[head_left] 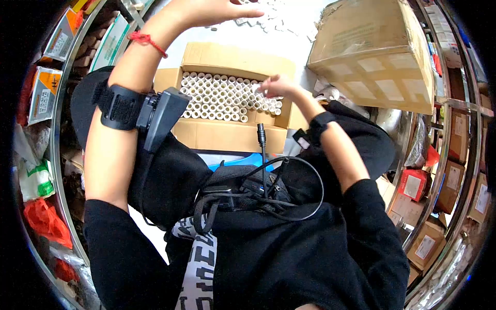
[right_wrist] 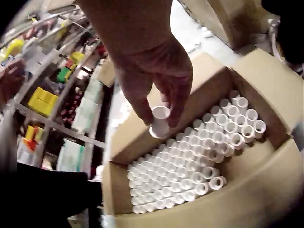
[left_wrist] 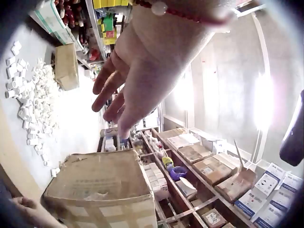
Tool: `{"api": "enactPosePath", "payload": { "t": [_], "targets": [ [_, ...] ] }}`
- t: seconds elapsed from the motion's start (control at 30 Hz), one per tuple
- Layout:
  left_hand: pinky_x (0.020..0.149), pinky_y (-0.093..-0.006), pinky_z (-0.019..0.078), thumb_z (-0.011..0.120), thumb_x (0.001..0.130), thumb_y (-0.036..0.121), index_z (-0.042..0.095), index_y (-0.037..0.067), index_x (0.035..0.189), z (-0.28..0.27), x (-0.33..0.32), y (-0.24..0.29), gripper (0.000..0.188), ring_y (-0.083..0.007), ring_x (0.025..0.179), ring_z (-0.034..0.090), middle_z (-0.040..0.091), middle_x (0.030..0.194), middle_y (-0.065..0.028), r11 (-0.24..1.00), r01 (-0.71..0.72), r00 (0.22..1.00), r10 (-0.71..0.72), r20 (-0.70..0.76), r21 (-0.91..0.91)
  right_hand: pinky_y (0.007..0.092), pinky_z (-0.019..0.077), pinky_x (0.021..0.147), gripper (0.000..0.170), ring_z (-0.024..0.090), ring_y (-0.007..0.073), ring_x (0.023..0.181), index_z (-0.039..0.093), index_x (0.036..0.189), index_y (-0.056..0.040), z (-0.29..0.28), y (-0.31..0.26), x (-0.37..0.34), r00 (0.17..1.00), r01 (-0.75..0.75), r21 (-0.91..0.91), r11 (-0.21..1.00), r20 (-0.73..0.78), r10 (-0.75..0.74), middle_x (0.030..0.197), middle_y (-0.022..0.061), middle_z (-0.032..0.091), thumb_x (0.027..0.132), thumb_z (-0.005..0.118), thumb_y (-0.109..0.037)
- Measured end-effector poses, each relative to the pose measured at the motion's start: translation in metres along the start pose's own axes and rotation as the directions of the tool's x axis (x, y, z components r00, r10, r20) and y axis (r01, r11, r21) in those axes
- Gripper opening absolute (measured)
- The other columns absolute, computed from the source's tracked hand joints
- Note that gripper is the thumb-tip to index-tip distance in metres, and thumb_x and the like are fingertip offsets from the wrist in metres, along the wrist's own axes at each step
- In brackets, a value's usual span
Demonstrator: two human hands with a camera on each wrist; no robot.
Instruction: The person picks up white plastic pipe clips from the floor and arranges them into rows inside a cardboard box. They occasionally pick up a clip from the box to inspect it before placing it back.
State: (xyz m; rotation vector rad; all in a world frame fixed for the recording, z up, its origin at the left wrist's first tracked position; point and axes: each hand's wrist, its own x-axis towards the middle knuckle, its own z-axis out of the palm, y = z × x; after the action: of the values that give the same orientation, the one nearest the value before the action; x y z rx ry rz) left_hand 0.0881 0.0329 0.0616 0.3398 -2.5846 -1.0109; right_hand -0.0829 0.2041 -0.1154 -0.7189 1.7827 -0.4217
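Note:
My left hand (head_left: pixel 217 11) reaches over the white surface beyond the box; in the left wrist view the same hand (left_wrist: pixel 152 61) has loosely bent, spread fingers, with nothing seen between them. The right hand (head_left: pixel 281 85) is over the right part of an open cardboard box (head_left: pixel 232 135). Seen from the right wrist, this hand (right_wrist: pixel 159 71) pinches a white plastic fitting (right_wrist: pixel 160 124) between thumb and fingers, above the box. Rows of similar white fittings (right_wrist: pixel 173 175) stand upright inside, open ends up, with bare cardboard showing at one side.
Loose white fittings (left_wrist: pixel 40 95) lie piled on the white surface. A large closed carton (head_left: pixel 369 57) stands at the right of the open box. Shelves with packages (head_left: pixel 413 185) line both sides. A black cable (head_left: pixel 263 150) lies across the person's lap.

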Motion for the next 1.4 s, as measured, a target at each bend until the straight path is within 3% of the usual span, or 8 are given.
{"api": "enactPosePath", "payload": {
  "t": [0.2,0.53,0.57,0.9,1.03,1.13,1.27,1.4],
  "targets": [
    [0.061,-0.0297,0.0478,0.062,0.070,0.018,0.060,0.000,0.084,-0.004,-0.003,-0.008,0.023,-0.0224,0.067,0.059,0.061,0.077,-0.0141,0.993,-0.053,0.997,0.046,0.070,0.110,0.0298,0.0494,0.067,0.056,0.061,0.0232,0.076,0.061,0.081,0.0046,0.061,0.110,0.069,0.973,-0.230,-0.586,0.777,-0.149,0.175,0.086,0.0175,0.062,0.050,0.073,-0.041],
    [0.065,-0.0286,0.0477,0.061,0.072,0.020,0.059,-0.001,0.089,-0.009,-0.007,-0.014,0.027,-0.0222,0.072,0.059,0.060,0.082,-0.0138,0.986,0.039,0.991,-0.059,0.122,0.161,0.0279,0.0500,0.056,0.048,0.061,0.0161,0.055,0.063,0.068,0.0041,0.098,0.150,0.086,0.853,-0.379,-0.264,0.887,-0.471,0.224,0.060,0.0109,0.061,0.059,0.070,-0.042],
    [0.065,-0.0285,0.0478,0.061,0.072,0.020,0.059,-0.001,0.089,-0.008,-0.008,-0.017,0.027,-0.0220,0.072,0.059,0.060,0.082,-0.0139,0.988,0.040,0.990,-0.059,0.127,0.149,0.0341,0.0459,0.077,0.053,0.058,0.0270,0.088,0.060,0.090,0.0027,0.093,0.151,0.087,0.880,-0.433,-0.049,0.900,-0.239,0.410,0.095,0.0182,0.060,0.059,0.070,-0.039],
    [0.065,-0.0279,0.0479,0.063,0.071,0.022,0.059,0.000,0.090,-0.006,-0.006,-0.005,0.030,-0.0214,0.072,0.060,0.060,0.083,-0.0147,0.977,0.134,0.969,-0.164,0.183,0.164,0.0271,0.0483,0.051,0.024,0.061,0.0171,0.059,0.058,0.071,0.0046,0.101,0.176,0.102,0.942,-0.181,0.209,0.961,-0.243,0.230,0.065,0.0114,0.061,0.060,0.071,-0.012],
    [0.064,-0.0272,0.0454,0.060,0.075,0.017,0.055,0.004,0.101,0.003,-0.011,-0.032,0.029,-0.0163,0.070,0.058,0.060,0.091,-0.0083,0.987,-0.020,0.989,-0.003,0.145,0.159,0.0265,0.0480,0.065,0.037,0.062,0.0202,0.069,0.062,0.080,0.0016,0.065,0.110,0.059,0.961,-0.256,-0.541,0.801,-0.233,0.150,0.076,0.0145,0.063,0.058,0.067,-0.028],
    [0.062,-0.0279,0.0439,0.060,0.075,0.016,0.055,0.005,0.101,-0.007,-0.013,-0.023,0.029,-0.0160,0.072,0.057,0.060,0.091,-0.0064,0.961,0.009,0.989,-0.049,0.136,0.278,0.0246,0.0472,0.056,0.026,0.058,0.0111,0.056,0.063,0.077,-0.0034,0.022,0.057,0.063,0.902,-0.332,-0.291,0.897,0.180,0.392,0.063,0.0057,0.062,0.073,0.060,-0.029],
    [0.066,-0.0292,0.0434,0.059,0.074,0.015,0.054,0.006,0.101,-0.019,-0.016,-0.024,0.028,-0.0161,0.074,0.056,0.059,0.092,-0.0061,0.942,0.057,0.996,-0.076,0.045,0.330,0.0216,0.0436,0.051,0.023,0.054,0.0092,0.055,0.060,0.073,-0.0038,-0.041,0.008,0.096,1.000,0.018,0.009,1.000,0.020,-0.018,0.062,0.0043,0.060,0.082,0.051,-0.023],
    [0.071,-0.0298,0.0424,0.060,0.071,0.010,0.054,0.004,0.099,-0.023,-0.020,-0.043,0.029,-0.0193,0.075,0.054,0.057,0.092,-0.0086,0.950,0.132,0.991,-0.133,-0.017,0.283,0.0262,0.0456,0.061,0.023,0.057,0.0141,0.062,0.061,0.082,-0.0032,-0.089,0.011,0.175,0.883,0.122,-0.383,0.916,-0.380,-0.277,0.066,0.0080,0.061,0.076,0.056,-0.025]
  ]
}}
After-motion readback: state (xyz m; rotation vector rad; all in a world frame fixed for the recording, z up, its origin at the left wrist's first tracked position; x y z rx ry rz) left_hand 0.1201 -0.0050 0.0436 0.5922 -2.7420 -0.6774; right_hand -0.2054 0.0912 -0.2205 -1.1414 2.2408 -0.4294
